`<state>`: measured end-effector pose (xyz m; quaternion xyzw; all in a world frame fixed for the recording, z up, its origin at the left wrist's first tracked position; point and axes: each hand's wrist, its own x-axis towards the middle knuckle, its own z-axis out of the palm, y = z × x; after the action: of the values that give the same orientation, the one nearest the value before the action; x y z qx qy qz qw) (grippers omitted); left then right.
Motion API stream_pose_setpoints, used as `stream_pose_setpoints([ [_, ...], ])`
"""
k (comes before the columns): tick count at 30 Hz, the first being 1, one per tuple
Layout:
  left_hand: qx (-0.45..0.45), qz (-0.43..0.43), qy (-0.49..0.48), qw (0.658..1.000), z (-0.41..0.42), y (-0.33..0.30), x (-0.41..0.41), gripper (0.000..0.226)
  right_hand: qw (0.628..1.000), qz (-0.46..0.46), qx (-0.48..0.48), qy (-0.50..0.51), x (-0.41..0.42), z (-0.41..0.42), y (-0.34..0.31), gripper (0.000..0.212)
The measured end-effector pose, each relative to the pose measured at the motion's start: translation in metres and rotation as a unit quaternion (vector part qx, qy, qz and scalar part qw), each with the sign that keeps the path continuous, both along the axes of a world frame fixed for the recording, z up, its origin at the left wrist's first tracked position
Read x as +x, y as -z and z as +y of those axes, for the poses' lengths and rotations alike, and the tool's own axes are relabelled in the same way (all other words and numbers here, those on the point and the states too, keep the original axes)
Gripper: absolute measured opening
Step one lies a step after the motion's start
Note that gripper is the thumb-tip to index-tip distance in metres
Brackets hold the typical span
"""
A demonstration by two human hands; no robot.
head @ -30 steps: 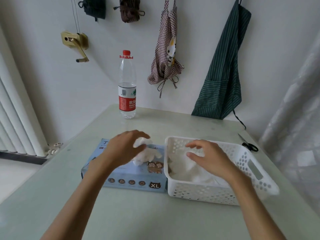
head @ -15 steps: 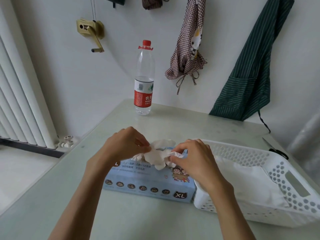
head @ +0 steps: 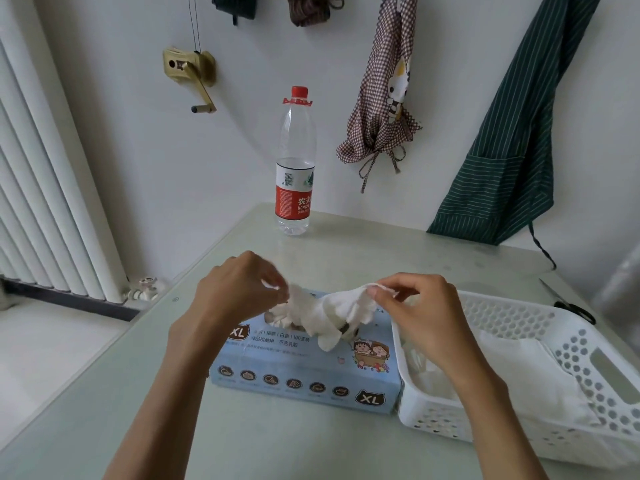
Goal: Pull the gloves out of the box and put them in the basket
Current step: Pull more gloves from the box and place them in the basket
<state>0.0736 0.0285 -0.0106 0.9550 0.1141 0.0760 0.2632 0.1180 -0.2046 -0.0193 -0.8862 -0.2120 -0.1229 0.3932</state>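
Both hands are up over the blue glove box (head: 304, 368), which lies flat on the tabletop (head: 242, 438). The left hand (head: 235, 292) pinches a white glove (head: 332, 313) at its 9 o'clock end; the right hand (head: 419, 306) has a fingertip grip on the 3 o'clock end. At the box's 3 o'clock, touching it, sits the white basket (head: 581, 348) with gloves inside. A water bottle (head: 295, 168) stands at 12 o'clock.

water bottle (head: 295, 174) on table (head: 398, 251), 2 aprons (head: 384, 84) hanging, scissors (head: 568, 303), radiator (head: 45, 188)

Bottle (head: 294, 168) — far behind box (head: 304, 372)
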Motion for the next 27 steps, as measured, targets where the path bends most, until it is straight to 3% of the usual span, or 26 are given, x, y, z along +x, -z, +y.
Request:
stream_pose_setpoints([
  [2, -0.036, -0.054, 0.063, 0.996, -0.006, -0.006, -0.002, 0.039, 0.998, 0.02, 0.05, -0.032, -0.002, 0.004, -0.003, 0.009],
  [5, -0.069, -0.062, 0.154, 0.984, -0.025, -0.015, -0.006, 0.058, 0.983, 0.035, 0.163, -0.077, -0.011, 0.015, -0.01, 0.006],
  [8, -0.059, -0.106, 0.158, 0.98, -0.032, -0.011, -0.002, 0.021, 0.967, 0.085, 0.194, -0.143, -0.016, 0.026, -0.014, 0.012],
  [11, -0.031, -0.11, 0.092, 0.989, -0.019, -0.009, -0.002, 0.006, 0.982, 0.082, 0.126, -0.118, -0.008, 0.02, -0.012, 0.029],
  [14, -0.005, -0.031, 0.056, 0.998, 0.001, -0.005, -0.004, 0.009, 0.989, 0.108, -0.026, -0.097, -0.006, 0.014, -0.004, 0.047],
  [16, 0.0, 0.022, 0.039, 0.999, 0.008, -0.002, -0.004, 0.012, 0.99, 0.093, -0.078, -0.078, -0.008, 0.02, 0.004, 0.055],
  [19, 0.002, 0.067, 0.022, 0.998, 0.012, -0.001, -0.005, 0.014, 0.991, 0.06, -0.099, -0.065, -0.008, 0.029, 0.01, 0.06],
  [23, 0.015, 0.128, -0.006, 0.992, 0.018, -0.001, -0.008, 0.025, 0.985, 0.113, -0.096, -0.083, -0.004, 0.027, 0.014, 0.084],
  [27, -0.023, 0.084, -0.015, 0.996, 0.017, -0.002, -0.007, 0.03, 0.983, 0.132, -0.073, -0.1, -0.006, 0.026, 0.01, 0.076],
])
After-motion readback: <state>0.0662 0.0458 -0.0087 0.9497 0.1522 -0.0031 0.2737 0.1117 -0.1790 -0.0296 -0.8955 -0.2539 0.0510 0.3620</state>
